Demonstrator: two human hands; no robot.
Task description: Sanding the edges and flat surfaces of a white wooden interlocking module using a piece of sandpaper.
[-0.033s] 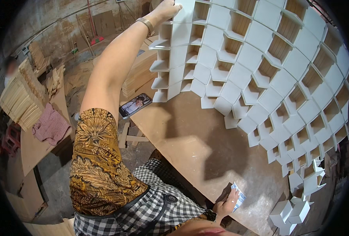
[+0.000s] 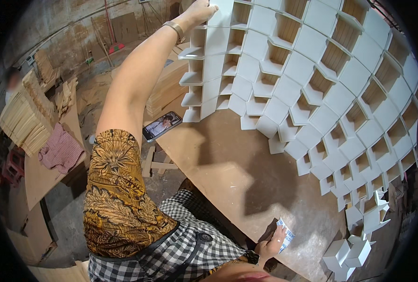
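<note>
At the top, my left hand (image 2: 200,11) is closed on the left edge of a large white lattice of box-like cells (image 2: 260,44); one fingertip rests on its white face and the other fingers are partly hidden. The lattice stands curved on a brown work table (image 2: 227,178), its open cells showing wooden backs. Low on the right, my right hand (image 2: 271,246) grips a folded piece of sandpaper (image 2: 286,237) with blue print on its white back. That hand is above the table's near side, apart from the lattice.
A phone (image 2: 163,126) with a lit screen lies at the table's left corner. Small white joined pieces (image 2: 346,258) sit at the lower right. Leftward are stacked wood strips (image 2: 27,117), a pink checked cloth (image 2: 62,149) on a board, and a person (image 2: 12,84) behind the stacks.
</note>
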